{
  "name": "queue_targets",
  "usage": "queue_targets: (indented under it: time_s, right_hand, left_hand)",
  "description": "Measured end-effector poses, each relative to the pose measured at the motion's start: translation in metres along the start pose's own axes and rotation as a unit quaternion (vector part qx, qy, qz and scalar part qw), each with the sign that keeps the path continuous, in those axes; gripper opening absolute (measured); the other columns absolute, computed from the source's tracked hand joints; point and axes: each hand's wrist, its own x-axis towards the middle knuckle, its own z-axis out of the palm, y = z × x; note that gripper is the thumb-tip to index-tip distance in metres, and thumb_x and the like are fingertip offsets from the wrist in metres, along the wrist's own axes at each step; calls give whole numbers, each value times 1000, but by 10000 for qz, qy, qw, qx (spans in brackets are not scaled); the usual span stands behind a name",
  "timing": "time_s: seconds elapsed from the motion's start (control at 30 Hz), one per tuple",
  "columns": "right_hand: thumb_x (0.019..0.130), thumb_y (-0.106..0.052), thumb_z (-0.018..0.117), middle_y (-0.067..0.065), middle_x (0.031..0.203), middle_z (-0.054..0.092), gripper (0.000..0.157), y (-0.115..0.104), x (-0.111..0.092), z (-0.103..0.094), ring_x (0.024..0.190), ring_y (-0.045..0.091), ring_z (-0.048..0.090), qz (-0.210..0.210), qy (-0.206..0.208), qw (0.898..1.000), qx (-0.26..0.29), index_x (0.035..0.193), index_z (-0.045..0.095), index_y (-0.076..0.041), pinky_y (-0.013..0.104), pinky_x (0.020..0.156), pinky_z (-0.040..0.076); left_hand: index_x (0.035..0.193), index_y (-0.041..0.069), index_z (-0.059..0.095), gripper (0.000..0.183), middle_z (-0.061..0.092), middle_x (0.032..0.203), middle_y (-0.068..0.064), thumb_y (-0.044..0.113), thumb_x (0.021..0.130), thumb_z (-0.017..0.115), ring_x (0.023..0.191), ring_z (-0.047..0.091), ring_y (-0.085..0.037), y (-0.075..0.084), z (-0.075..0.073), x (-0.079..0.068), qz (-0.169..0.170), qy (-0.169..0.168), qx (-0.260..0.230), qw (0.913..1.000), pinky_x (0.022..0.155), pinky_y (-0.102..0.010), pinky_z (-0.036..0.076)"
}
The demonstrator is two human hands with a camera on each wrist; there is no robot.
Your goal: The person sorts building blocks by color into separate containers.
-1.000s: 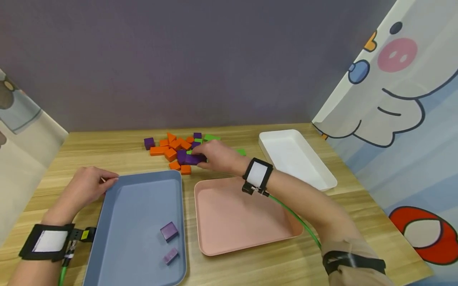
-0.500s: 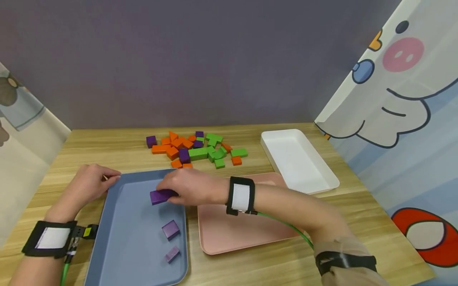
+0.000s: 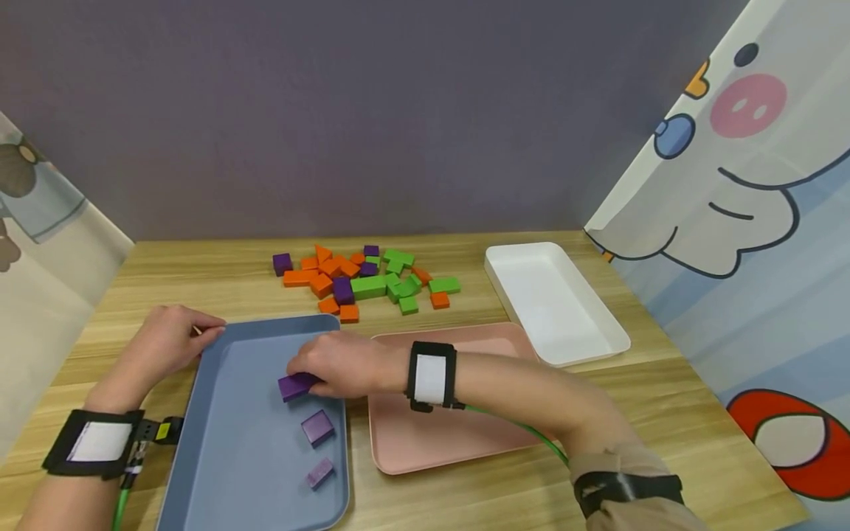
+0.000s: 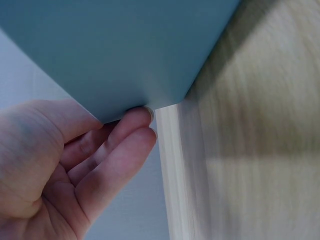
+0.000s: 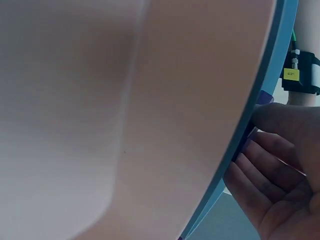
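My left hand pinches the far left corner of a blue tray. In the left wrist view, the thumb and curled fingers meet at the tray's edge. Inside that tray, close over its floor, my right hand holds a purple rectangular block between thumb and fingers. The pink tray and the blue rim hide most of this block in the right wrist view. Nearer the front of the blue tray lie a purple cube and a smaller purple block.
Behind the trays, orange blocks, green blocks and several purple blocks lie loosely grouped on the wooden table. Right of the blue tray is the pink tray, under my right forearm. A white tray stands farther right.
My right hand has carried the purple block from the pile toward me and left, over into the blue tray, then lower. My left hand stays at the tray's corner.
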Motion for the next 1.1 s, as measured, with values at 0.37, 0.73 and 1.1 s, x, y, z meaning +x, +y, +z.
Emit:
queue_targets:
  time_s: [0.37,0.73,1.1]
  right_hand:
    - [91,-24,64,-7,117,66,33,-2,4,10,105,4,58,-31,-292,9995,-106,123,63,-19,16,92,45]
    - [89,-21,66,-8,106,66,28,0,3,17,94,2,57,-132,-98,9997,-158,116,64,-19,17,83,48]
    - [89,-25,66,-7,108,65,30,6,2,15,95,2,57,-199,-152,9996,159,118,63,-17,14,83,46]
  left_hand:
    - [104,-6,71,26,71,82,-17,14,88,64,55,49,-11,-1,-1,-1,48,-20,79,10000,46,-25,38]
    - [103,-6,71,24,71,84,-19,11,87,65,54,48,-12,0,-2,-1,151,68,11,9999,46,-25,38]
    - [104,-7,71,24,71,83,-19,11,88,65,53,47,-12,-1,-1,-1,144,55,25,9999,45,-25,37]
